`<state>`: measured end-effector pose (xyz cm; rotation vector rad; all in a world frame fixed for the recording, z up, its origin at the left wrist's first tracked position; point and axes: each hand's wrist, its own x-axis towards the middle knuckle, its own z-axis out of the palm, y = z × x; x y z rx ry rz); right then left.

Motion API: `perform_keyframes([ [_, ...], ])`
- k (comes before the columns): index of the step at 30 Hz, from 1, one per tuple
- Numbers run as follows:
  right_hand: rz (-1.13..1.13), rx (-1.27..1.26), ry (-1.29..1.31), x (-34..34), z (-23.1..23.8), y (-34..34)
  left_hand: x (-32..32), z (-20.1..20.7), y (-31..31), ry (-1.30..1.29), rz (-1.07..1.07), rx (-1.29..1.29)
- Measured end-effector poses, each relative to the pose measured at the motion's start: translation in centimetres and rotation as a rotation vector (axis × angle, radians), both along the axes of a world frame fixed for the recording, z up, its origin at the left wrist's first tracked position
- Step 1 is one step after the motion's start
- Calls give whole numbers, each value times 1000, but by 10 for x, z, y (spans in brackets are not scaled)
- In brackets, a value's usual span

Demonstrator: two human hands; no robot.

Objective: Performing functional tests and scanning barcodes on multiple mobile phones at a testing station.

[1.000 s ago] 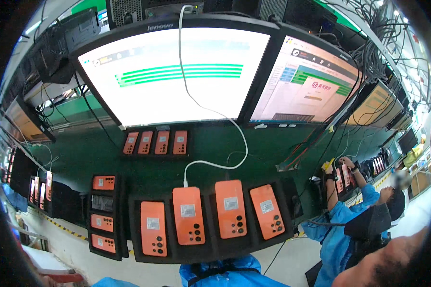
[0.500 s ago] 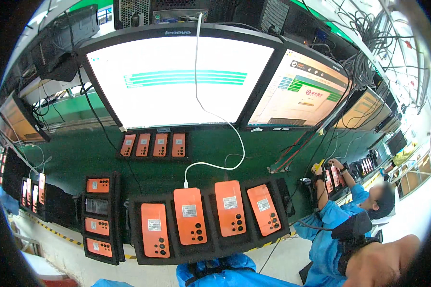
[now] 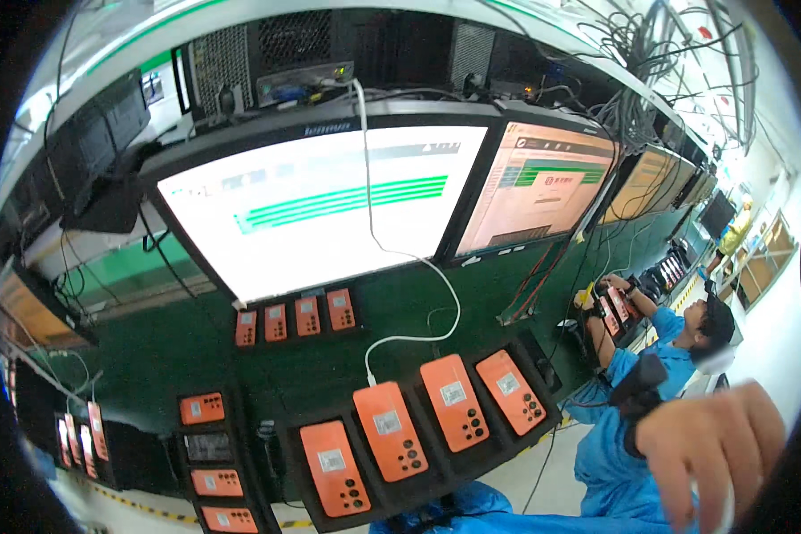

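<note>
Close by at the lower right, my right hand (image 3: 712, 449) is raised, its fingers curled downward and blurred. A pale sliver shows between the fingers, too little to name. A black strap with a dark box-shaped device (image 3: 639, 387) is by the wrist. My left hand is out of view. In front of me, a black foam tray (image 3: 396, 492) holds several orange phones, backs up, each with a white label. A white cable (image 3: 409, 338) runs down across the large monitor (image 3: 311, 209) to the top of the second phone (image 3: 390, 431) from the left.
Another black tray (image 3: 254, 463) at the left holds orange phones and a dark one (image 3: 208, 448). A smaller tray (image 3: 360, 331) of phones lies below the monitor. A second monitor (image 3: 538, 182) stands to its right. At the right, a person in blue (image 3: 676, 343) handles phones. Cables hang above.
My right hand has turned, with its fingers now showing and pointing down. The view has shifted, so the trays and monitors sit lower in it. The cable stays plugged into the same phone.
</note>
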<state>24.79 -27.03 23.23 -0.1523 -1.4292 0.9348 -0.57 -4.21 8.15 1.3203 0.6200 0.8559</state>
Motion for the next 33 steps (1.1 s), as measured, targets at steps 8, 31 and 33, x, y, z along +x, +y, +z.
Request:
perform_keyframes([
  [8,-1199,-956,-699,109,-208,68,127,-37,23,375,-126,231],
  [31,-1421,-907,-1016,78,-272,99,190,-123,-25,1005,276,800],
  [33,-1473,-803,-1063,75,-283,97,181,-124,-25,811,313,845],
])
